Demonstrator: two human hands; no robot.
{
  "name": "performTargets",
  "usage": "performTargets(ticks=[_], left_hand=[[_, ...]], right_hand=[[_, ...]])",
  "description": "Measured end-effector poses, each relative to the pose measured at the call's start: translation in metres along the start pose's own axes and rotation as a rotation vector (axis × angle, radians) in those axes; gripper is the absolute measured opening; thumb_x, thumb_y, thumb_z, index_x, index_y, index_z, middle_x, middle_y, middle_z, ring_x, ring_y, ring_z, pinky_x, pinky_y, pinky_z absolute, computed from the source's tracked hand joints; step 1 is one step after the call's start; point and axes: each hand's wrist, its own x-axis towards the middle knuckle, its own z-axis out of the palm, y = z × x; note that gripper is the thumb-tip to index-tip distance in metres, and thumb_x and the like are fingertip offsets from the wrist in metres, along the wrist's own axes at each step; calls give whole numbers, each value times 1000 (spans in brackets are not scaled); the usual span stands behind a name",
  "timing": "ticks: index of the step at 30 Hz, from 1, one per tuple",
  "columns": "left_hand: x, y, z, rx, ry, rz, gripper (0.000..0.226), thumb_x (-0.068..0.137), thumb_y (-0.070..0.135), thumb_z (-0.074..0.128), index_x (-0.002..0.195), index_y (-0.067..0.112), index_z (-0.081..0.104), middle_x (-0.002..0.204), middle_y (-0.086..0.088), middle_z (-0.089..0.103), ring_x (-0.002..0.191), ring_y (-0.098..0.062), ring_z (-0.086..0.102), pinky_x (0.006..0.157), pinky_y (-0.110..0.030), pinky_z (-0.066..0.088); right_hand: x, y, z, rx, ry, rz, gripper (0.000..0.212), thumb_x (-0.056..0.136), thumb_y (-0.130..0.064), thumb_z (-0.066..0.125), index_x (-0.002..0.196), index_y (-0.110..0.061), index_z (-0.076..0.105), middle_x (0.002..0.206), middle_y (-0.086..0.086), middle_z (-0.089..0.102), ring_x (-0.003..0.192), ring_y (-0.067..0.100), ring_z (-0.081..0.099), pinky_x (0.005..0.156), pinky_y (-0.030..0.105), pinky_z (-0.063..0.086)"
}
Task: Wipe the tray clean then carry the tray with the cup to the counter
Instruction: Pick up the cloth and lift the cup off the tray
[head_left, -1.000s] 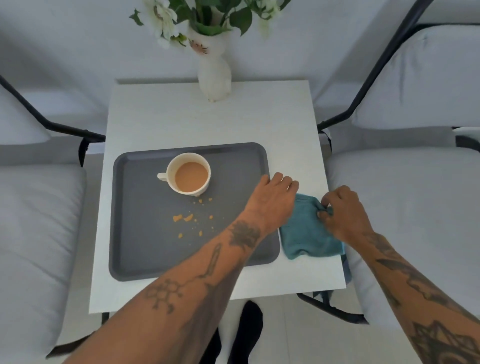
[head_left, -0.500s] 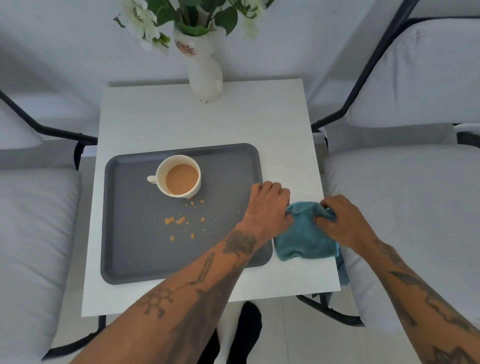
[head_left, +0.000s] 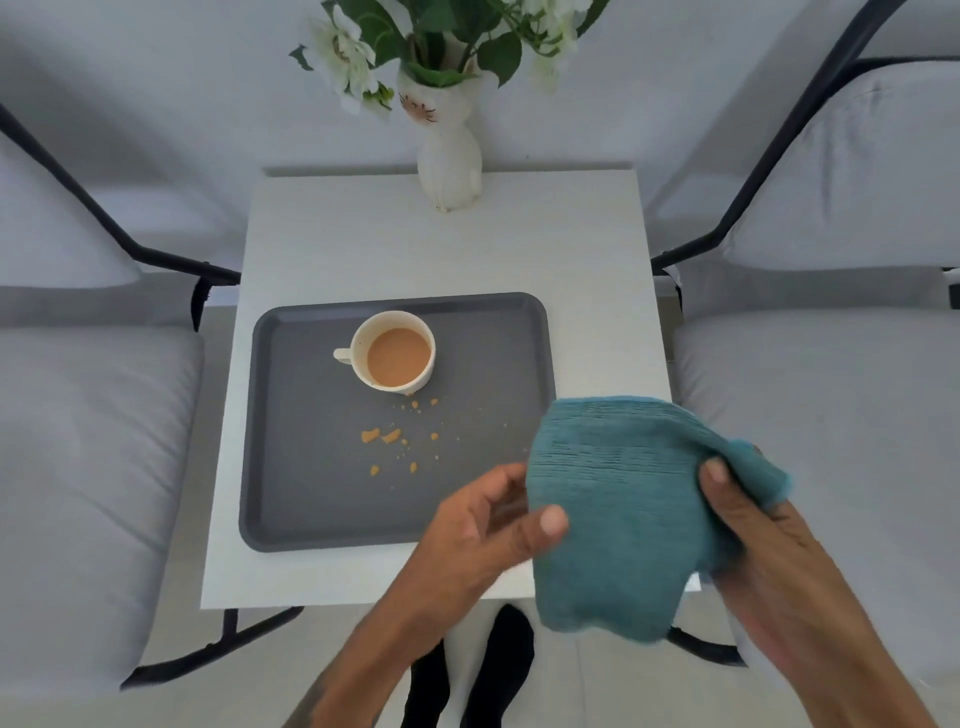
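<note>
**Wiping not yet begun**

Both hands hold the cloth (head_left: 618, 519) up above the worktop's (head_left: 441, 249) near right corner: left hand (head_left: 488, 535) pinching its left edge, right hand (head_left: 753, 540) gripping its right side. The tray (head_left: 311, 499) lies on the worktop with crumbs (head_left: 395, 436) scattered below the cup (head_left: 397, 351), apparently untouched. Wiping and carrying both remain.

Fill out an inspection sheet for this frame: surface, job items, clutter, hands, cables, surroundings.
Surface: white table, top bare beyond the tray.
Job's things: grey tray with orange crumbs; cup upright on it, holding tan drink; teal cloth held above the table's near right corner.
Clutter: flower vase at far edge.
Hands: left hand and right hand both grip the cloth.
Cables: nothing seen.
Surroundings: grey cushioned chairs either side.
</note>
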Motion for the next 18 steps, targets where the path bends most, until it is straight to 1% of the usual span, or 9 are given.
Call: performTargets(ticks=[2, 4, 7, 9, 10, 11, 12, 15, 18], left_hand=[[-15, -5, -3, -54, 42, 2, 41, 90, 24, 72, 128, 11, 62, 126, -9, 71, 118, -25, 67, 91, -29, 55], [-27, -11, -8, -119, 185, 10, 32, 92, 12, 69, 123, 19, 66, 120, -11, 73, 112, -27, 70, 85, -31, 58], [-42, -24, -24, -38, 422, 52, 32, 88, 8, 67, 111, 30, 72, 112, -5, 76, 101, -22, 74, 75, -27, 59], [-53, -33, -35, 5, 509, 45, 33, 91, 4, 64, 108, 30, 73, 109, -5, 76, 89, -24, 76, 60, -30, 60], [-57, -38, -39, 1, 535, 31, 34, 92, 1, 63, 108, 30, 72, 106, -5, 75, 81, -26, 75, 50, -34, 59], [-61, -42, -44, -4, 565, 16, 35, 93, -1, 61, 108, 29, 72, 105, -5, 75, 78, -26, 75, 46, -35, 57], [-63, -47, -48, -19, 594, 8, 35, 94, -2, 60, 110, 27, 71, 104, -3, 76, 81, -23, 76, 48, -34, 58], [-65, -54, -62, -60, 627, -34, 28, 93, 2, 62, 112, 21, 68, 107, -3, 78, 96, -17, 75, 69, -20, 58], [-67, -51, -80, -33, 614, -48, 15, 86, 18, 74, 100, 25, 71, 103, -7, 78, 95, -24, 75, 72, -27, 60]], right_hand=[[-1, 10, 16, 110, -78, 99, 59, 77, -54, 75, 126, -24, 62, 128, 2, 67, 118, 20, 64, 86, 36, 58], [-3, 23, 30, 58, -174, 196, 54, 84, -44, 71, 134, -31, 55, 133, 2, 65, 122, 23, 62, 93, 44, 55], [-5, 42, 47, -167, -102, 222, 40, 87, -25, 72, 121, -43, 60, 118, -11, 71, 109, 11, 68, 82, 27, 59], [-4, 56, 59, -290, -40, 177, 35, 92, -13, 63, 109, -44, 66, 109, -11, 74, 103, 11, 70, 81, 26, 56], [-4, 61, 67, -359, -16, 157, 36, 94, -11, 60, 105, -44, 66, 105, -11, 74, 100, 10, 70, 83, 28, 55], [-4, 66, 76, -427, -3, 135, 36, 95, -11, 59, 104, -45, 66, 101, -13, 74, 96, 7, 70, 84, 28, 55], [-3, 73, 84, -493, 4, 116, 37, 96, -11, 58, 103, -46, 64, 98, -16, 73, 92, 3, 69, 83, 24, 54], [1, 85, 104, -606, -43, 105, 40, 94, -11, 59, 102, -50, 59, 95, -25, 70, 85, -6, 67, 69, 8, 49], [5, 88, 118, -700, -98, 94, 51, 91, -4, 58, 99, -55, 59, 94, -27, 69, 83, -7, 65, 67, 5, 47]])
